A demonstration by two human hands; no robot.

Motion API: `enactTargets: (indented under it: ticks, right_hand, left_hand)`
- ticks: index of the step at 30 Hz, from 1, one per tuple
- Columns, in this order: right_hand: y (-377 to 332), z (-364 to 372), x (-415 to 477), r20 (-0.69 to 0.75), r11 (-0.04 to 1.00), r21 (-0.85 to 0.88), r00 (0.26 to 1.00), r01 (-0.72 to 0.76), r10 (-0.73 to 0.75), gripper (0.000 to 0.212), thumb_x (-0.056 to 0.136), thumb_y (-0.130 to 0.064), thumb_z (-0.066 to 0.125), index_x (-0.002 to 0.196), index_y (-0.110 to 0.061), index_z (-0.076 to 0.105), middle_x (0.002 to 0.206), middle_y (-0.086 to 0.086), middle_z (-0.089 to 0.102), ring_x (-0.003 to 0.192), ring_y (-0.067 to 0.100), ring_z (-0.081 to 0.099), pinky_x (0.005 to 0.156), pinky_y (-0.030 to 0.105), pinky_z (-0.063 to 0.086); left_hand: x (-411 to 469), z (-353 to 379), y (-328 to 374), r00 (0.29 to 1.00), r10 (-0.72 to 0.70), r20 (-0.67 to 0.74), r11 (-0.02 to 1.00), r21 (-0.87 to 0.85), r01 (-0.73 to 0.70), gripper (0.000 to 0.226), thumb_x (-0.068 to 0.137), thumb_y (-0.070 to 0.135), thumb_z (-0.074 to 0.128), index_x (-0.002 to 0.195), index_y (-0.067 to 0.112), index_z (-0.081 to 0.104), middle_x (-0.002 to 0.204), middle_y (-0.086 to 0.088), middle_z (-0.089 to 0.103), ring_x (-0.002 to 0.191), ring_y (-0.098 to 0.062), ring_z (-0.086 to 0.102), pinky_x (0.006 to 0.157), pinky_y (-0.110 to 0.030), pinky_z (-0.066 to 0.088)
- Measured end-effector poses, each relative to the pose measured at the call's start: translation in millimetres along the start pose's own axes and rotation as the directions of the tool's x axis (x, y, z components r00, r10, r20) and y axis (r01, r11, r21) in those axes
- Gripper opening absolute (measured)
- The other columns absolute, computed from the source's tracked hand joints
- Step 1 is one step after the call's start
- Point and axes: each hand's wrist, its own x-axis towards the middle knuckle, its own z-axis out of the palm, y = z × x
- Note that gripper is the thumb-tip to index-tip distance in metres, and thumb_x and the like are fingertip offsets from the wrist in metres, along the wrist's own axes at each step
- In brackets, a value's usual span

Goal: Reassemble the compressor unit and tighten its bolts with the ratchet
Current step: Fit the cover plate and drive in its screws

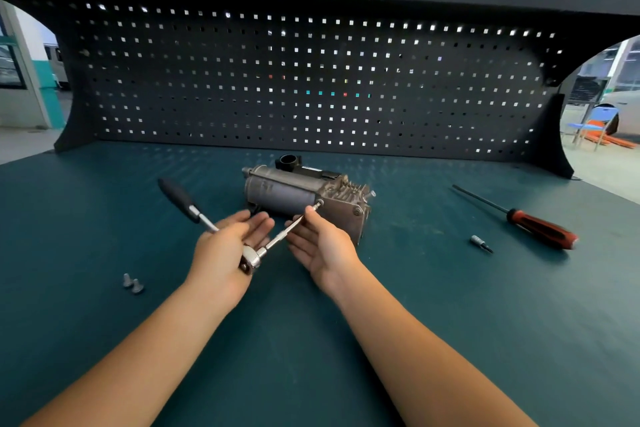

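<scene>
Cradles ratchet (251, 260) head in spread left grip (228, 250). Touches extension (277, 239) with fingertips of spread right grip (322, 246), tip on bolt (319, 203) of compressor (284, 192), mid-worktop (415, 288). Loose bolts (132, 282) near left.

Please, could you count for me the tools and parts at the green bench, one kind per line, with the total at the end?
Compressor unit: 1
Ratchet: 1
Loose bolts: 2
Screwdriver: 1
Small bit socket: 1
Total: 6
</scene>
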Motion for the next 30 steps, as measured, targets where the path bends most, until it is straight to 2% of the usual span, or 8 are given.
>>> enactTargets:
  ticks: [4,7,10,13,18,23,27,30]
  right_hand:
    - [0.7,-2.3,-0.7,0.001,0.998,-0.062,1.000,0.000,0.000,0.022,0.094,-0.033,0.053,0.087,-0.014,0.061,0.069,-0.004,0.069,0.064,0.008,0.066,0.058,0.021,0.050]
    - [1.8,-2.6,-1.1,0.000,0.994,-0.105,1.000,0.027,-0.027,0.023,0.093,-0.033,0.053,0.084,-0.013,0.061,0.070,-0.002,0.069,0.065,0.009,0.065,0.057,0.021,0.049]
    - [4.1,-7.1,0.2,0.021,0.986,-0.102,0.992,0.128,-0.127,0.025,0.093,-0.030,0.053,0.088,-0.005,0.057,0.075,0.007,0.059,0.069,0.017,0.057,0.065,0.023,0.048]
    - [0.9,-12.0,-0.5,0.011,0.976,-0.143,0.986,0.164,-0.164,0.024,0.091,-0.029,0.057,0.088,-0.006,0.055,0.070,0.007,0.049,0.061,0.013,0.052,0.061,0.020,0.046]
    - [-3.1,-9.9,2.3,-0.004,0.988,-0.106,0.994,0.110,-0.112,0.021,0.090,-0.014,0.057,0.069,-0.012,0.060,0.063,0.002,0.062,0.058,0.013,0.060,0.063,0.027,0.047]
    - [-6.2,-10.5,1.9,0.002,0.992,-0.097,0.997,0.076,-0.076,0.015,0.089,-0.021,0.061,0.079,-0.010,0.065,0.065,0.001,0.069,0.056,0.010,0.065,0.055,0.021,0.052]
    - [-6.0,-7.0,3.2,0.012,1.000,-0.023,1.000,0.019,-0.018,0.016,0.090,-0.022,0.060,0.085,-0.007,0.063,0.071,0.004,0.070,0.060,0.010,0.067,0.057,0.020,0.052]
    - [-5.9,-4.4,1.3,0.014,1.000,-0.023,1.000,-0.005,0.005,0.019,0.091,-0.023,0.059,0.096,-0.006,0.062,0.080,0.005,0.070,0.065,0.010,0.067,0.055,0.021,0.052]
  left_hand:
    - [-3.8,2.0,-1.5,0.911,0.352,0.215,0.848,0.338,-0.407,0.027,0.094,-0.005,0.037,0.090,0.016,0.053,0.074,0.004,0.069,0.068,-0.005,0.069,0.062,-0.014,0.052]
    - [-11.5,-1.0,-4.8,0.682,0.475,0.556,0.483,0.483,-0.730,0.026,0.090,-0.003,0.042,0.097,0.017,0.057,0.081,0.007,0.069,0.080,-0.007,0.067,0.075,-0.020,0.050]
    - [-18.0,-5.6,-8.9,0.242,0.154,0.958,-0.209,0.271,-0.940,0.050,0.063,-0.010,0.050,0.107,0.010,0.065,0.106,-0.003,0.067,0.098,-0.018,0.061,0.090,-0.033,0.047]
    - [-18.6,-4.5,-12.0,0.169,0.042,0.985,-0.389,0.172,-0.905,0.054,0.055,-0.014,0.061,0.105,0.007,0.068,0.113,-0.008,0.065,0.099,-0.027,0.063,0.093,-0.047,0.046]
    - [-13.8,-6.5,-19.6,0.408,0.265,0.873,0.112,0.393,-0.913,0.065,0.079,-0.018,0.049,0.114,0.036,0.056,0.123,0.017,0.052,0.116,-0.005,0.048,0.102,-0.017,0.035]
    - [-15.8,2.6,-17.7,0.754,0.408,0.515,0.615,0.456,-0.644,0.035,0.094,0.000,0.046,0.097,0.032,0.060,0.097,0.015,0.065,0.091,0.006,0.061,0.068,-0.007,0.045]
    - [-5.0,1.8,-10.8,0.976,0.166,0.141,0.961,0.200,-0.192,0.025,0.097,0.009,0.043,0.090,0.024,0.062,0.088,0.007,0.068,0.088,-0.006,0.065,0.069,-0.029,0.047]
    - [4.2,-0.1,-6.0,0.989,-0.144,-0.044,0.989,-0.047,0.142,0.021,0.099,0.013,0.039,0.085,0.013,0.054,0.084,-0.002,0.061,0.078,-0.014,0.060,0.077,-0.041,0.044]
